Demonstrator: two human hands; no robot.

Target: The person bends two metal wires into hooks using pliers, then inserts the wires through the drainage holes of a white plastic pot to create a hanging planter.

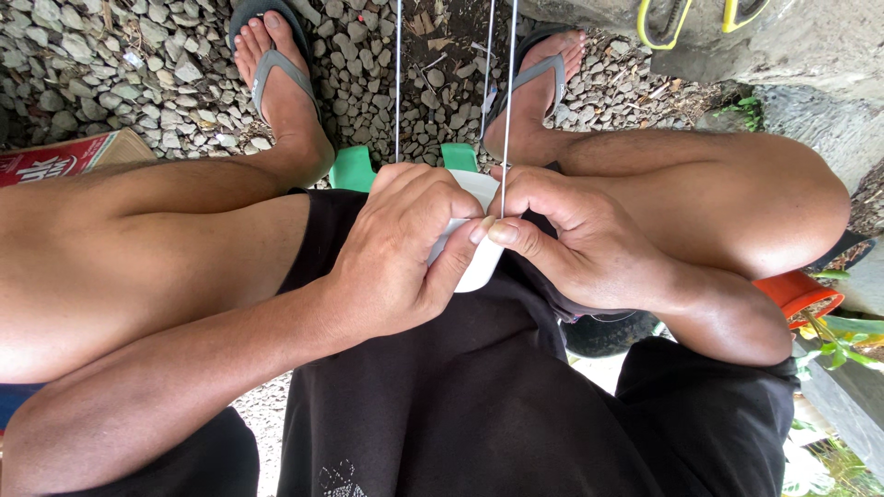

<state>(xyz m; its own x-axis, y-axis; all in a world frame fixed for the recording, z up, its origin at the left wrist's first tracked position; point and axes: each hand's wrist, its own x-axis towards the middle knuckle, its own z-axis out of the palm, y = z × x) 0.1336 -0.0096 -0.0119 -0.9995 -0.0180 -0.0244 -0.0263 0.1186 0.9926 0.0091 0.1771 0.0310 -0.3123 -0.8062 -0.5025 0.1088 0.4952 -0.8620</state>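
Cardboard from a red box (pixel 64 156) lies on the gravel (pixel 138 74) at the far left, well apart from the hands and beyond the bare left knee. Further right, the left foot in a grey flip-flop (pixel 276 78) rests on the stones, well above the fingers. The left hand (pixel 396 248) comes next, its fingers curled closed over the top of a white plastic piece (pixel 474 262) held in the lap, with the thumb pressed across the piece's front face and its tip just beside the right thumb. A thin metal rod (pixel 398 83) rises straight up from behind the left knuckles. The white piece sits between the two hands, mostly covered by them, with only its middle and lower rounded edge showing under the thumbs. Behind the fingers, two green corners of a plastic stool (pixel 354 168) peek out between the thighs. The right hand (pixel 580 244) grips the piece from the other side, fingers folded shut, and its thumb and forefinger pinch a second metal rod (pixel 507 110) that stands upright from the fingertips; a third thin rod runs close beside it. Above these fingers the right foot wears a matching flip-flop. To the far right, below the right wrist, an orange tub (pixel 796 290) edge and green leaves (pixel 847 336) show.
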